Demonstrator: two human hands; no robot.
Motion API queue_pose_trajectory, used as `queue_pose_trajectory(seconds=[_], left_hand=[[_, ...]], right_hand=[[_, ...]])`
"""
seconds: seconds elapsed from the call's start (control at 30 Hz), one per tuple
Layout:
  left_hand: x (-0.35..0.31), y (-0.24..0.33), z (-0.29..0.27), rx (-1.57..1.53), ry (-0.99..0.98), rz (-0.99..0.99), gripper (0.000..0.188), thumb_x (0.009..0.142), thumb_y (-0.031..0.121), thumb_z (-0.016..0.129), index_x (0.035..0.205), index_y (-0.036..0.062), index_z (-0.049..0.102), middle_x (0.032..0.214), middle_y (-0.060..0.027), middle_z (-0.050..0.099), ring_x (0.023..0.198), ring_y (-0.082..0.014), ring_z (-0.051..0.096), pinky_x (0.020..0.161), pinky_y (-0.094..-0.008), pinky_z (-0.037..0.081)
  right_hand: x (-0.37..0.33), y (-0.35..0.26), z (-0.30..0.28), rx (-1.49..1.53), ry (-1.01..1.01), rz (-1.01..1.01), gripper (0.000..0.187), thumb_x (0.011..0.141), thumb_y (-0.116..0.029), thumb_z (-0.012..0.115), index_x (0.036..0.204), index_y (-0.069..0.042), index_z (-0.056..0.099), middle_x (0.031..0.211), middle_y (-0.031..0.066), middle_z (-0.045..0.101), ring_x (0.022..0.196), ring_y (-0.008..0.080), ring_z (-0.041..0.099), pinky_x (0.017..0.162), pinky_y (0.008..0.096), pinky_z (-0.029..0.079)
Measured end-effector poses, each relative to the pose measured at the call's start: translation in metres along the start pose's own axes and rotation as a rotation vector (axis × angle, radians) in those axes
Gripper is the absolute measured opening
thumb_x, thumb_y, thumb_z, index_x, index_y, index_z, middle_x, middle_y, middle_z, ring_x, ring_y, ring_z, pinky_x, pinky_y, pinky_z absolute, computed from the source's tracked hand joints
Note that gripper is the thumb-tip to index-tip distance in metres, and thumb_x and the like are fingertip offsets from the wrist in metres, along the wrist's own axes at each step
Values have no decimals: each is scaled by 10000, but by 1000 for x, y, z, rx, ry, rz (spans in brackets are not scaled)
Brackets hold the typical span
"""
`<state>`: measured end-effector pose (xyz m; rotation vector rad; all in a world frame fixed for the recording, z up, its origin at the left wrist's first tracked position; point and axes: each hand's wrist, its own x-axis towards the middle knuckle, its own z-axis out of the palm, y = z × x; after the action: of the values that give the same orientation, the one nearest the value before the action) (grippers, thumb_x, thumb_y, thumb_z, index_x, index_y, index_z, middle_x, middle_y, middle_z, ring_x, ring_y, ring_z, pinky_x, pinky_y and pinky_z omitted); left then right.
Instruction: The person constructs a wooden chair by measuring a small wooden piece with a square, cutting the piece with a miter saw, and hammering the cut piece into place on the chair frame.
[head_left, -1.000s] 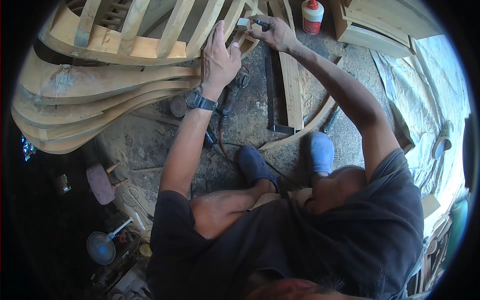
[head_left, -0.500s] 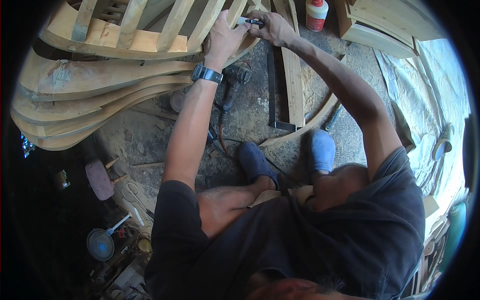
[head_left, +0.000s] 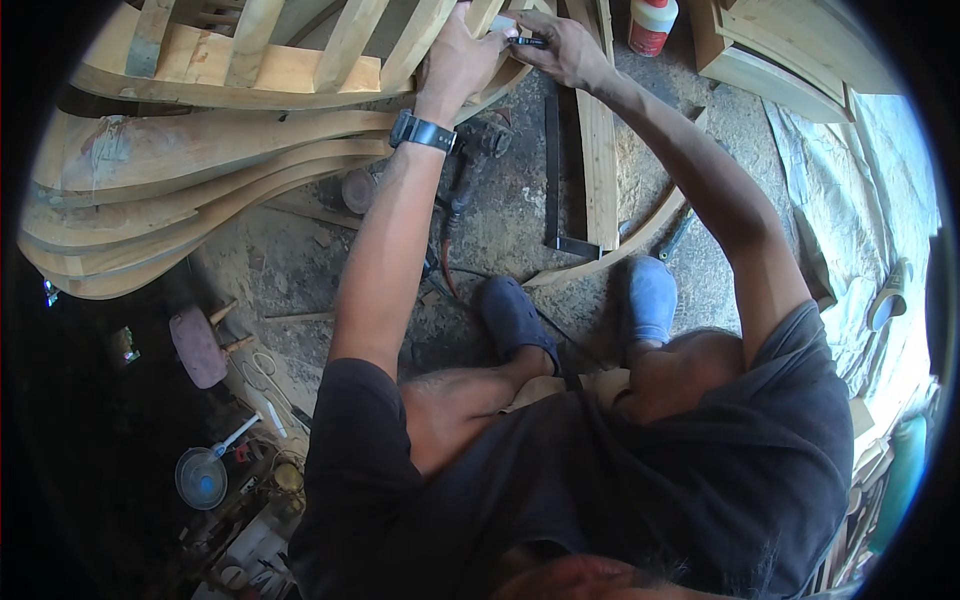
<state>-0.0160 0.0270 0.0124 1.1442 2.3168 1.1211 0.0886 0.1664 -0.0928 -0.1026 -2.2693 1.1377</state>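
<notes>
At the top of the head view, my left hand [head_left: 460, 62], with a dark watch [head_left: 422, 132] on its wrist, is closed against a curved wooden frame [head_left: 290, 85] with upright slats. Its fingertips are partly hidden among the slats. The left thumb reaches toward a small white flat piece [head_left: 503, 23] between my hands. My right hand [head_left: 568, 52] pinches a slim black pen [head_left: 528, 42], which lies roughly level and points at the left thumb. Where the pen's tip touches cannot be made out.
Several curved wooden pieces [head_left: 130, 160] stack below the frame. A corded power tool [head_left: 470, 165], a black metal square [head_left: 552, 180], a straight board [head_left: 598, 150] and a curved strip [head_left: 650, 225] lie on the floor. A red-and-white bottle [head_left: 652, 26] stands beside a wooden cabinet [head_left: 775, 50].
The view has shifted slightly, so both hands appear a little farther right and nearer the top edge. The right hand still grips the pen beside the left.
</notes>
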Motion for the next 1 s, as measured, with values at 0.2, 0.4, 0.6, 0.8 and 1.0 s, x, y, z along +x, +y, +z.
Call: queue_pose_trajectory(seconds=[0.2,0.4,0.6,0.8,1.0], left_hand=[[-7,1,3,-407,-113,-66,214,977,77,629,1185,39,595,1017,-133,691,957,-242,688,794,-361,564],[-4,-4,-6,-1056,-418,-197,179,1017,34,572,1193,42,542,1028,-101,655,908,-199,672,766,-331,580],[4,9,-2,-259,-98,-247,358,926,240,738,1155,-22,656,962,-128,729,862,-214,707,768,-347,552],[11,5,-2,53,-52,-218,446,885,329,802,1133,-31,711,898,-104,736,795,-168,677,732,-338,525],[15,-14,-7,-74,-71,-166,468,893,341,794,1132,-49,695,883,-87,711,790,-147,647,707,-324,516]], right_hand=[[-2,-18,8,86,59,161,526,895,-232,698,1375,-51,580,854,239,682,786,378,709,672,448,531],[1,-28,17,179,107,208,475,899,-208,690,1340,-59,592,862,231,674,791,412,686,685,467,524],[-7,-17,25,8,131,206,477,960,-259,688,1400,-120,567,1047,222,723,976,440,688,824,483,543],[-3,-19,22,-10,102,265,438,960,-271,682,1352,-102,588,996,221,724,940,448,687,793,485,540],[3,-18,12,28,87,136,403,971,-275,669,1319,-87,594,1044,222,719,998,427,685,837,478,536]])
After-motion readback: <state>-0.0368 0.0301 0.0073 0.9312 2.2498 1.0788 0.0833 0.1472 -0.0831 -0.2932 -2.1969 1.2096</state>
